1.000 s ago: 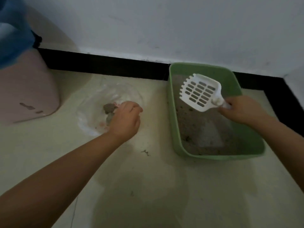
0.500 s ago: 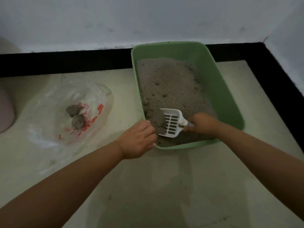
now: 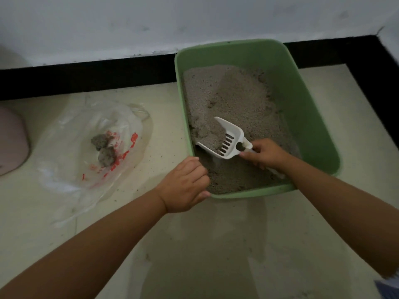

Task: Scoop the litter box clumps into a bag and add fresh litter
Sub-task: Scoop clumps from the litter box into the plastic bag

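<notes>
Two hands work at a green litter box (image 3: pixel 306 117) set on a pale floor (image 3: pixel 216 244) against a white wall with a dark skirting. The right hand (image 3: pixel 266 153) has its fingers curled round the handle of a white slotted scoop (image 3: pixel 228 138), whose blade lies partly buried in grey litter (image 3: pixel 237 93) near the box's 7 o'clock corner and carries a heap of grains. The left hand (image 3: pixel 185 184) curls over the box's near-left corner, fingers hooked on the rim, apparently to steady it. At 9 o'clock from the box, well apart from it, a clear plastic bag (image 3: pixel 71 160) with red print lies slack on the floor, two grey clumps (image 3: pixel 103 148) already inside. A pink object (image 3: pixel 10 139) sits at the far left edge; what it is cannot be told. The scoop looks like light, stiff plastic, best held well back on the handle so the wrist can tilt and shake it; loaded, it probably turns front-heavy, and loose grains should sift through the slots. Clumps likely crumble if jolted, so a level carry seems wise. The bag appears thin, limp and slippery, with no mouth standing open, and would need its rim pinched and lifted. The filled box is probably heavy enough to slide rather than tip.
</notes>
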Available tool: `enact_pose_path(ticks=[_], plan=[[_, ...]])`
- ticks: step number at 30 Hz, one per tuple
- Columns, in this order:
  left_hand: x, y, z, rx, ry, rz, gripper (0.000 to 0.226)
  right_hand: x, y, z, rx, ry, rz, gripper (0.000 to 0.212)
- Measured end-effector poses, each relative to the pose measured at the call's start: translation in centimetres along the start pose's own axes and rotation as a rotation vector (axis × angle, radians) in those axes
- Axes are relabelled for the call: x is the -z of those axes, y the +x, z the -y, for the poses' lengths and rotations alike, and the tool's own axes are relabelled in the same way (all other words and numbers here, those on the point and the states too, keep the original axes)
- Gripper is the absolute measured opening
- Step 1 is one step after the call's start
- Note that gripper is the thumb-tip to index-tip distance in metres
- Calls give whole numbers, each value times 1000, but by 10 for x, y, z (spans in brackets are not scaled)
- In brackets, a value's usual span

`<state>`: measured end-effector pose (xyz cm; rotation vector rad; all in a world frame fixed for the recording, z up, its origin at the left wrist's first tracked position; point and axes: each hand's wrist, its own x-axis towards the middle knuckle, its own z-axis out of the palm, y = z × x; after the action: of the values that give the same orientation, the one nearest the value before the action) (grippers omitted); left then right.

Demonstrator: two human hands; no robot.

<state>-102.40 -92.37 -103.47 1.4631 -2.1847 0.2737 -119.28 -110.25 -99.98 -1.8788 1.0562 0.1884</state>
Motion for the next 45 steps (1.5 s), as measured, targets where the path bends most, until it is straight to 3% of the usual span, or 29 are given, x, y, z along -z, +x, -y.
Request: enact_pose_path(ticks=[6,12,15,18,23,27,29,33,37,39,42,45], plan=[[-1,-2,0,-3,39,-4,41,7,-12,1,32,158,-171,34],[0,1,0,-33,64,-29,43,40,-27,3,40,-13,-441,23],[2,2,2,-59,82,-39,42,39,-37,8,13,-114,-412,32],[2,2,3,-67,100,-19,42,36,-43,13,-38,-57,-394,39],[18,-8,9,22,61,16,44,31,-47,25,-108,83,-331,33],[53,-30,37,320,235,22,37,22,-51,45,-87,121,-306,36],[76,-46,56,664,348,37,44,14,-50,64,-21,117,-279,34],[118,-78,80,1435,358,108,56,-10,-38,102,70,101,-190,29],[141,-105,89,1986,86,122,67,-30,-25,132,125,-8,-119,28],[142,-118,93,2084,-213,40,50,-39,-17,145,149,-71,-111,30],[142,-124,95,2044,-510,-185,21,-55,-3,164,182,-134,-98,30],[143,-117,102,1992,-608,-369,30,-75,8,186,222,-216,-35,35]])
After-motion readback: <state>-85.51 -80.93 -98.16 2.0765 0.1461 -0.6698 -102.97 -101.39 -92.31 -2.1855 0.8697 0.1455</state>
